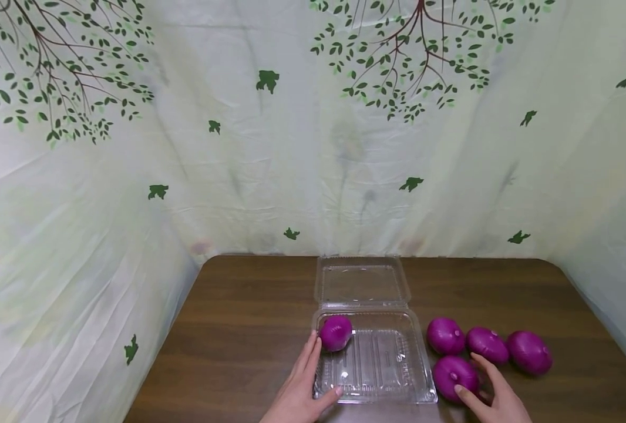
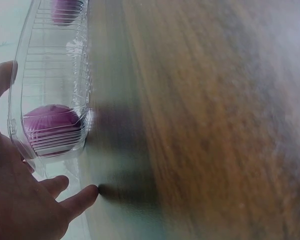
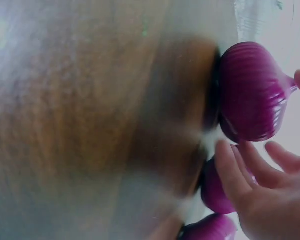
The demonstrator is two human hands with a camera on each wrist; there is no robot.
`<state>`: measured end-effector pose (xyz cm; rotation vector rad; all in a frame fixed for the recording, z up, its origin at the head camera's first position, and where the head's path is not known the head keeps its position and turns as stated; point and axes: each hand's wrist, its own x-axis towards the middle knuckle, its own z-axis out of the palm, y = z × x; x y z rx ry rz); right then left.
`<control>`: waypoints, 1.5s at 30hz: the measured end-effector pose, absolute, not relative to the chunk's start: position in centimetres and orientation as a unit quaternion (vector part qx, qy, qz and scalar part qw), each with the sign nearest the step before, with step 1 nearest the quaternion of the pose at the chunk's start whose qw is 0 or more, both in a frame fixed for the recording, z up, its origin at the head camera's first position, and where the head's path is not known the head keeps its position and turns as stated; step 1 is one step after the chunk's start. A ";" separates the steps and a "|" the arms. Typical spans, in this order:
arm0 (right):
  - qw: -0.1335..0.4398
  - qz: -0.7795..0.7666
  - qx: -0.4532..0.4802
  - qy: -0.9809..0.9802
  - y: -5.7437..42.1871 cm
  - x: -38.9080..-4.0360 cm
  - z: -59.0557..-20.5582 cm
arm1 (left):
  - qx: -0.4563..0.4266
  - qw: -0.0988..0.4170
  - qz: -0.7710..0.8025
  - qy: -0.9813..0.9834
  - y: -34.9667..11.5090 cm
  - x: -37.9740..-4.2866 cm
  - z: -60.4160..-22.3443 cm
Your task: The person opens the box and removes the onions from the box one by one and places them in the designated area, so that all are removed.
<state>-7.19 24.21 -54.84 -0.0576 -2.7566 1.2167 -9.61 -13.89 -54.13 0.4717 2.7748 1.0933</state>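
Observation:
A clear plastic clamshell container (image 1: 376,395) lies with its lid folded back, and one purple onion (image 1: 336,333) sits in its far left corner. My left hand (image 1: 303,385) rests along the container's left side, fingers extended beside the wall and thumb over the near rim. In the left wrist view, two fingertips (image 2: 92,192) reach down at the tabletop. To the right of the container, my right hand (image 1: 495,393) spreads around the nearest onion (image 1: 454,377). The right wrist view has the thumb by the stem tip of this onion (image 3: 252,92) and the fingers along its side.
Behind that onion, three more purple onions stand close together: a left one (image 1: 445,336), a middle one (image 1: 486,345) and a right one (image 1: 529,352). The container's lid (image 1: 362,282) reaches the far edge of the brown wooden table (image 1: 239,329). A leaf-patterned cloth (image 1: 271,164) hangs behind.

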 end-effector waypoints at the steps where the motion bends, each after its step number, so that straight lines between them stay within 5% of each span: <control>1: 0.083 0.393 -0.014 -0.916 24.0 -7.2 -54.7 | 0.155 0.062 0.361 0.917 -13.9 -9.6 -54.1; 11: 0.248 0.366 0.063 -0.895 21.9 -7.3 -53.3 | 0.160 0.058 0.356 0.919 -14.0 -9.6 -54.4; 18: 0.292 0.386 0.159 -0.860 20.3 -7.9 -54.0 | 0.160 0.053 0.358 0.918 -13.9 -9.3 -54.6; 35: 0.248 0.408 0.237 -0.846 13.8 -9.1 -53.3 | 0.154 0.053 0.359 0.919 -14.0 -9.2 -54.7; 45: 0.138 0.410 0.205 -0.878 10.9 -10.3 -52.7 | 0.164 0.028 0.349 0.922 -13.9 -9.6 -54.3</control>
